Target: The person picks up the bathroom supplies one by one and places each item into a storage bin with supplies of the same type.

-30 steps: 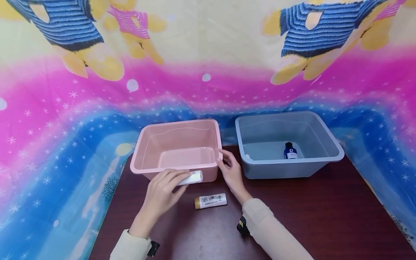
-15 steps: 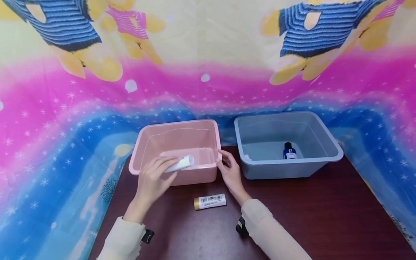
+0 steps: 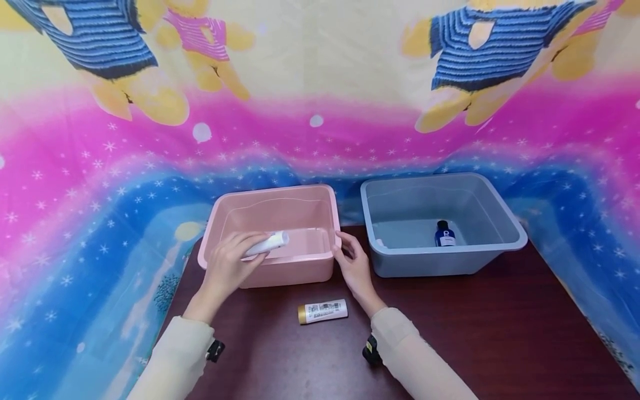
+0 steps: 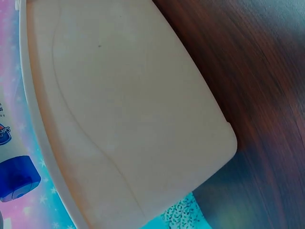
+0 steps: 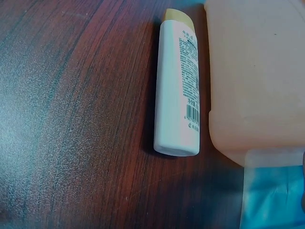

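Note:
Over the front of the pink plastic basin, my left hand grips a white bottle, lying nearly sideways above the basin's opening. Its blue cap shows at the edge of the left wrist view; in the head view the hand covers that end. My right hand pinches the basin's right rim between thumb and fingers. On the table in front lies another white bottle with a gold cap, its printed back facing up. The right wrist view shows this gold-capped bottle close to the basin wall.
To the right stands a grey-blue basin. Inside it are a dark blue bottle and a small white thing, mostly hidden by the wall. Both basins stand on a dark wood table against a patterned cloth.
My left hand has carried the white bottle left and away from me, from before the pink basin's front wall to over its opening. My right hand stays on the rim.

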`<act>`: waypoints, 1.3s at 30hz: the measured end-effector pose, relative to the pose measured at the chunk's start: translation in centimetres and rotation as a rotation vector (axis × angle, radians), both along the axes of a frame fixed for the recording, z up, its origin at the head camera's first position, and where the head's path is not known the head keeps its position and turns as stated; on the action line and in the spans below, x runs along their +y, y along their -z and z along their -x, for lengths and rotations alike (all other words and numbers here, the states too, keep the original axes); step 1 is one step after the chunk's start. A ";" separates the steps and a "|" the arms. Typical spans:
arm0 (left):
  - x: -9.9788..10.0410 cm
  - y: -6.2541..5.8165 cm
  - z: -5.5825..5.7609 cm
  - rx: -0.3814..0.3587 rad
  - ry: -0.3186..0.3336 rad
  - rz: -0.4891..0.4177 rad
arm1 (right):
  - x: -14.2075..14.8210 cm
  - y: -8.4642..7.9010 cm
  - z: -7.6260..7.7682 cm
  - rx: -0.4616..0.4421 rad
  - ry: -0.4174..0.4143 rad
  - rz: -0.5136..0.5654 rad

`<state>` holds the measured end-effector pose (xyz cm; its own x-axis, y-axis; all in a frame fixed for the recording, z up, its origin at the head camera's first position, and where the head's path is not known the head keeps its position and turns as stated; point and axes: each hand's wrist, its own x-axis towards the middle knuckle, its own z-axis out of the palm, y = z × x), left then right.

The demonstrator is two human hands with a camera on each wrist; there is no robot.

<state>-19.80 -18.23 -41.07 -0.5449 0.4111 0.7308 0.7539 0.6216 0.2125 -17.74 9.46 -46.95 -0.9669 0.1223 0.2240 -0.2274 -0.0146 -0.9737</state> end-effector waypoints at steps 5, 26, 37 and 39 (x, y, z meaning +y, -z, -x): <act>-0.5 0.2 0.9 -0.015 0.001 0.023 | 0.0 0.1 0.0 -0.005 0.001 0.003; -0.8 -0.7 3.9 -0.262 -0.027 0.106 | 0.1 0.3 0.2 -0.005 -0.014 0.006; -1.2 -0.9 5.2 -0.377 -0.062 0.121 | 0.1 0.3 0.2 0.003 -0.016 0.015; -1.2 -0.9 5.3 -0.402 -0.073 0.119 | 0.1 0.2 0.1 0.002 -0.015 0.012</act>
